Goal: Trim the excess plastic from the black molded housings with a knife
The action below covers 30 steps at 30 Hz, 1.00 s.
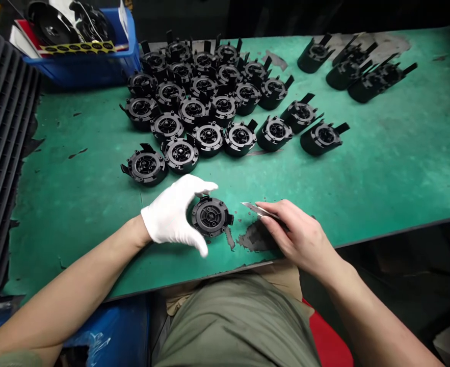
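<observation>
My left hand (177, 214), in a white glove, is spread in a wide C around the left side of a round black plastic housing (211, 216). Its thumb and fingertips stand apart from the part; whether the palm touches it I cannot tell. The housing rests on the green tabletop with its ribbed round face up and small tabs at its rim. To the right of it, my bare right hand (299, 229) is closed on a craft knife (261, 210), whose pointed blade is directed left toward the housing, a short gap away.
Several similar black housings (209, 135) stand in a cluster beyond my hands, and more (347, 74) stand at the back right. A blue bin (83, 69) with black parts sits back left, beside a dark ribbed tray (6, 153). The green table's (400, 168) front edge runs near my body.
</observation>
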Motion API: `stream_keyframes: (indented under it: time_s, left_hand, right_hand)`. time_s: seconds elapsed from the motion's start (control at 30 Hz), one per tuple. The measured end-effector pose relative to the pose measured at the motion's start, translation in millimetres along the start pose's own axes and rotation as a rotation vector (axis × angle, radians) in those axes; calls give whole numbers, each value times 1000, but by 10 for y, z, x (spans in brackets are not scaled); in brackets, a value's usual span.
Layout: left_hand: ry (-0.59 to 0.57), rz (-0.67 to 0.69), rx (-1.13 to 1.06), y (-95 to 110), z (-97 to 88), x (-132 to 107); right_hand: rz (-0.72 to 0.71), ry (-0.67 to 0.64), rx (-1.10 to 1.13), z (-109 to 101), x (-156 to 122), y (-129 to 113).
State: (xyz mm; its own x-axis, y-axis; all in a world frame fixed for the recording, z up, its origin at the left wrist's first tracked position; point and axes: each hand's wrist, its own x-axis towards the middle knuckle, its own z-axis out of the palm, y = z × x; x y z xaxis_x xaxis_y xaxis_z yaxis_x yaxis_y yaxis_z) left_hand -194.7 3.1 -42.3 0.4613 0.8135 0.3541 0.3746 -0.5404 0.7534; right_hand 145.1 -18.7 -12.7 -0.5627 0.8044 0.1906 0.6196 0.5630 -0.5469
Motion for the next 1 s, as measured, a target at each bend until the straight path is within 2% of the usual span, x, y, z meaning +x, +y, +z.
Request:
stream_keyframes:
  time_s: [0.1,0.2,0.3,0.5,0.63,0.73,1.0]
  left_hand:
    - [-113,62,130,38,45,-2]
    - [-199,30,100,81,38,-20]
    - [-285,16,46,88,-16,-41]
    - [-222,80,-11,33,-8,8]
    - [-302,31,-27,84,33,107]
    - [-356,-34,6,138,28,164]
    - [-374,-38,3,175,5,202]
  right_hand:
    - [-67,-83,-94,-38,102,9]
    - [-158,-153,-204,-84,225,31]
    - [-230,-165,-272,-131,322,65]
    - [-310,-159,-244,-203,266,112]
    - [-326,-164,-270,-175,175,90]
    - [-365,-181,-361,-130,212,54]
    - [-460,-335,-401,-181,408,51]
